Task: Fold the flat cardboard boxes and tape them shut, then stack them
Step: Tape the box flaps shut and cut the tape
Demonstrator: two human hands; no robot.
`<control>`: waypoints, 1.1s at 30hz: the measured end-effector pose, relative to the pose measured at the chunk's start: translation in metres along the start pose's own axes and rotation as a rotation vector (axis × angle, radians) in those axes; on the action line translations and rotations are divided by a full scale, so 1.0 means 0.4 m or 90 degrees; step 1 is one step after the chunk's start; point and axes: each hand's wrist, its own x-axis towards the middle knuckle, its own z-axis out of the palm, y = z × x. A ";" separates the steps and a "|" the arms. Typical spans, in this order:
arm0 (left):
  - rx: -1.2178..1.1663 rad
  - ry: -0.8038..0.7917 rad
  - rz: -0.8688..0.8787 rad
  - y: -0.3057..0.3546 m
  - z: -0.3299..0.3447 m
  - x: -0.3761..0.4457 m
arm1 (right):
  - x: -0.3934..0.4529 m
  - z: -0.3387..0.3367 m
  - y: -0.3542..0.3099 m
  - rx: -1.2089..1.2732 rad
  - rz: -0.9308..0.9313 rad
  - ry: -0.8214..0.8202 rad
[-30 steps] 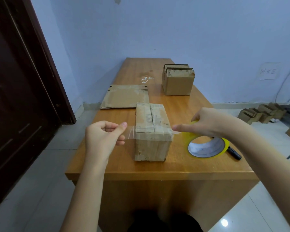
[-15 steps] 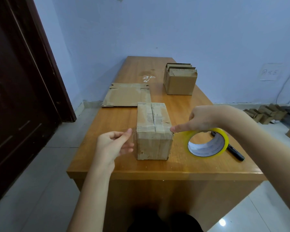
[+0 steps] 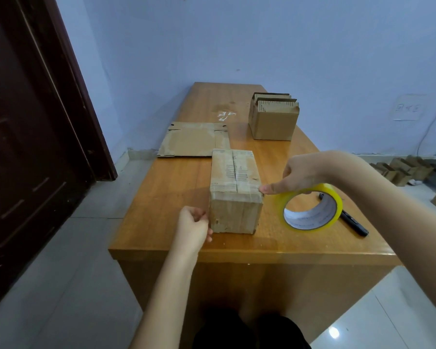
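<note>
Nearest to us, our left hand point(image 3: 195, 226) has dropped from beside the top edge of the folded box point(image 3: 234, 191) to its left wall, where the curled fingers press the free end of the clear tape against the cardboard. A second ago that end was stretched out in the air, away from the box; now it lies down the side, though the tape itself is too clear for us to trace its edge.

The box stands near the front edge of the table point(image 3: 237, 250), its top flaps closed along a centre seam. A band of tape now crosses the near end of the top.

On the other side, our right hand point(image 3: 301, 173) holds the yellow tape roll point(image 3: 312, 207), fingers curled over its upper rim, while the thumb presses the tape onto the box's right top corner. The roll has come in closer to the box than it was. We judge the strip is laid but not yet cut, so this box is not finished.

Just past the roll lies a black marker point(image 3: 347, 221). Further back a flat cardboard point(image 3: 191, 139) waits unfolded, and beyond it stands an open box point(image 3: 273, 119) packed with upright cardboard pieces.
</note>
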 end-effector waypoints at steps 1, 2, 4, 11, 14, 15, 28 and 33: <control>-0.004 0.027 0.030 0.002 -0.001 -0.006 | 0.002 0.001 -0.001 0.007 -0.001 -0.002; -0.004 0.071 0.081 0.011 -0.005 -0.016 | 0.004 0.002 -0.001 0.015 -0.002 -0.003; -0.016 0.114 0.202 0.033 -0.011 -0.043 | 0.007 0.008 -0.003 0.028 -0.009 -0.002; -0.045 -0.055 0.214 -0.018 0.025 -0.089 | 0.014 0.009 -0.006 0.037 -0.015 0.001; 0.062 -0.065 0.194 -0.028 -0.003 -0.073 | 0.015 0.009 -0.005 0.028 -0.016 0.008; 0.094 -0.051 0.206 -0.023 -0.009 -0.068 | 0.015 0.008 -0.005 0.031 -0.016 0.006; 0.561 0.113 0.566 0.089 -0.027 -0.072 | 0.022 0.002 -0.005 0.041 -0.023 0.004; 0.832 -0.013 0.665 0.090 -0.008 -0.038 | 0.023 0.003 0.000 0.044 -0.028 0.008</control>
